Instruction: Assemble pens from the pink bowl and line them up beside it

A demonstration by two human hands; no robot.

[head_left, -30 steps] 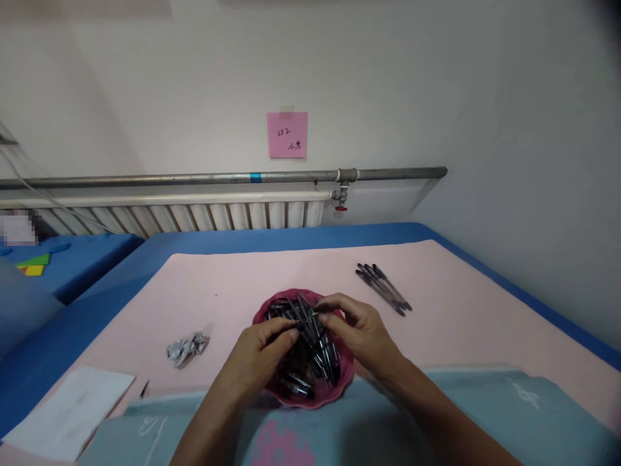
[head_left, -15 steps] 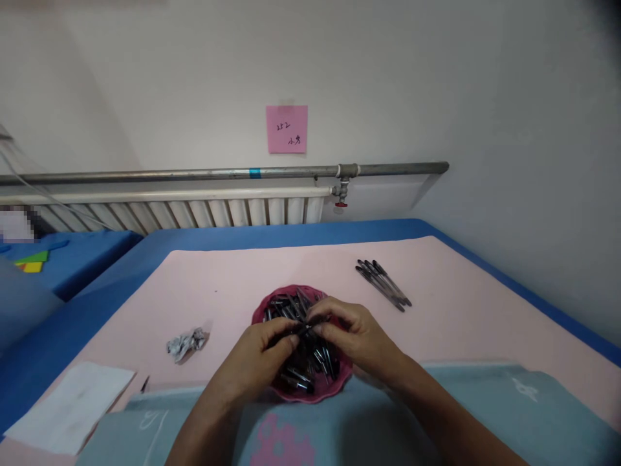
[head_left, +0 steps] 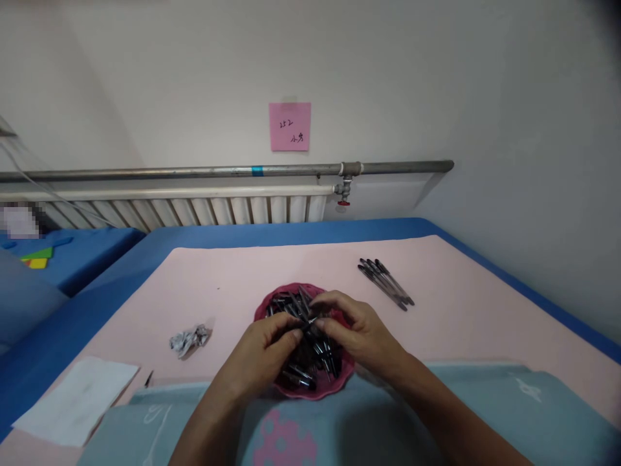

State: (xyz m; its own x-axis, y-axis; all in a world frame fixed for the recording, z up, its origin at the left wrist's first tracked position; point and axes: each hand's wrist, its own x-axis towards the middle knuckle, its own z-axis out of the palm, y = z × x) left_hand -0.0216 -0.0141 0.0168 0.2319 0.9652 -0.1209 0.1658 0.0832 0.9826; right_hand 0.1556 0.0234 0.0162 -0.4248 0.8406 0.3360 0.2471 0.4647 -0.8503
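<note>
Above a dark pink basket [head_left: 345, 383] with a scalloped rim, my two hands meet fingertip to fingertip. My left hand [head_left: 269, 349] is pinched on a small dark pen part [head_left: 308, 323]. From the other side, thumb and fingers of my right hand [head_left: 363, 330] close on the end of the same piece, where a light glint shows. Fingers cover most of it, so its exact shape is hidden. Loose black and clear pen parts [head_left: 299, 377] fill the basket below both hands.
Several black-capped clear pens [head_left: 385, 285] lie side by side at right. To the left are crumpled paper [head_left: 189, 340], a white sheet [head_left: 77, 401] and a small dark piece [head_left: 148, 379]. A blue-grey cloth [head_left: 485, 401] covers the near edge. Radiator and pipe [head_left: 204, 173] run behind.
The view has shifted slightly. Both hands stay over the basket, and a small light gap or glint now shows between their fingertips at the dark part.
</note>
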